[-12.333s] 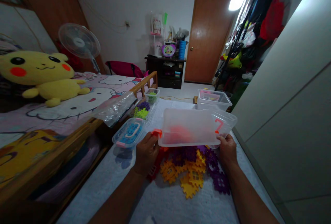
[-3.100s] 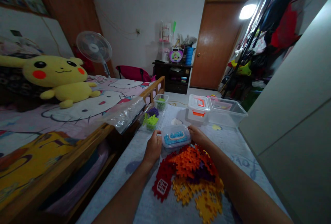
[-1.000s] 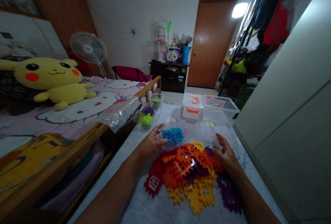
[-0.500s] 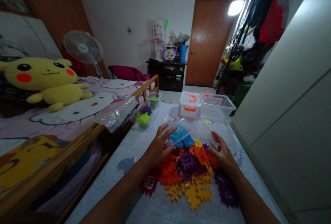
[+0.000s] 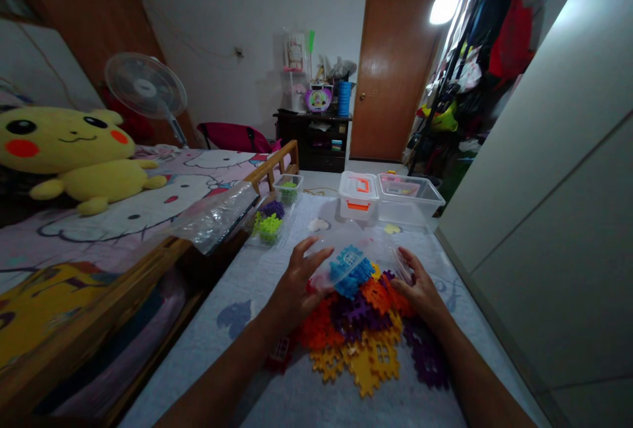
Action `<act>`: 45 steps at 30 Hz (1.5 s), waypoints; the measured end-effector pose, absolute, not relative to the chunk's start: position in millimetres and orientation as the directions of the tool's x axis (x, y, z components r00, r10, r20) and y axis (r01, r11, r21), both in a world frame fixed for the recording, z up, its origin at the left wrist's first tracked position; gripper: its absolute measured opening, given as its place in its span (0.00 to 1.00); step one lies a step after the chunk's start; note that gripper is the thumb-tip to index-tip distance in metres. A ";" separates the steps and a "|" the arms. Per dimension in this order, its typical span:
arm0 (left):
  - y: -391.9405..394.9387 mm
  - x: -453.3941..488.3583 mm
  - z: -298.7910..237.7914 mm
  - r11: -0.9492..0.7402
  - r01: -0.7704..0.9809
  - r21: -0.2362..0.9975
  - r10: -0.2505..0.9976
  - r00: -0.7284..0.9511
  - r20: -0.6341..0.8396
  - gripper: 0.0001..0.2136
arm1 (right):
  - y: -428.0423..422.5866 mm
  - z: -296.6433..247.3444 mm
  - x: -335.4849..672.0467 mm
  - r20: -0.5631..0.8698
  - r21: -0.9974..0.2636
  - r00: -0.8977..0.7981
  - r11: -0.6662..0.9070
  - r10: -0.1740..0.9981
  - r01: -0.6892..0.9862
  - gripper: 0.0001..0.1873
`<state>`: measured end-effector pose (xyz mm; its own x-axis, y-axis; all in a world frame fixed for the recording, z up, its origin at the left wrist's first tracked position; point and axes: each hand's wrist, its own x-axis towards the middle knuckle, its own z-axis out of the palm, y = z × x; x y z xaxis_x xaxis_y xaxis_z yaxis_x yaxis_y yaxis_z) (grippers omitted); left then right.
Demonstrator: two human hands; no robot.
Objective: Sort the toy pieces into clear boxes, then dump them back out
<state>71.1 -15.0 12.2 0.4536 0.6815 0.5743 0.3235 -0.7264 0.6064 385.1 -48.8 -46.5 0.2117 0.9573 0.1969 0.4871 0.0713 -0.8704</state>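
My left hand (image 5: 295,286) and my right hand (image 5: 419,289) grip the two ends of a small clear plastic box (image 5: 341,246), which is tipped toward me. Blue interlocking tiles (image 5: 350,268) spill out of its mouth. Under the box lies a heap of orange, purple, yellow and red tiles (image 5: 359,332) on a pale mat (image 5: 277,263). Both hands curl around the box walls, with the left fingers partly spread along its side.
A lidded clear box with an orange handle (image 5: 359,194) and an open clear tub (image 5: 410,198) stand farther back. Small containers of green and purple tiles (image 5: 270,222) line the left edge. A wooden bed frame (image 5: 148,270) with a yellow plush (image 5: 74,151) runs along the left. A grey cabinet (image 5: 554,217) bounds the right.
The large box was set aside and closed earlier. Over the last second the small box has tipped further toward me and more blue tiles have slid out onto the heap.
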 end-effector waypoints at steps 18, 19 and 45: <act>-5.3 55.4 -5.4 -0.491 -0.004 0.871 0.866 0.108 0.489 0.30 | -57.1 -29.7 377.6 0.219 -0.784 0.002 0.175 0.976 0.595 0.44; -3.5 53.8 -6.8 -0.482 -0.009 0.876 0.872 0.088 0.481 0.30 | -58.1 -27.9 377.7 0.193 -0.785 -0.027 0.171 0.981 0.596 0.44; 18.8 52.1 -15.6 0.178 -0.409 0.895 0.980 -0.008 -0.199 0.21 | 9.5 17.6 389.1 -0.368 -0.652 -0.218 -0.084 0.904 0.753 0.62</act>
<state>52.1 18.8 -15.6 -0.0083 0.9799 -0.1991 -0.4094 0.1784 0.8947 389.1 9.5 17.6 -0.2181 0.9039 -0.3680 0.7531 -0.0839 -0.6525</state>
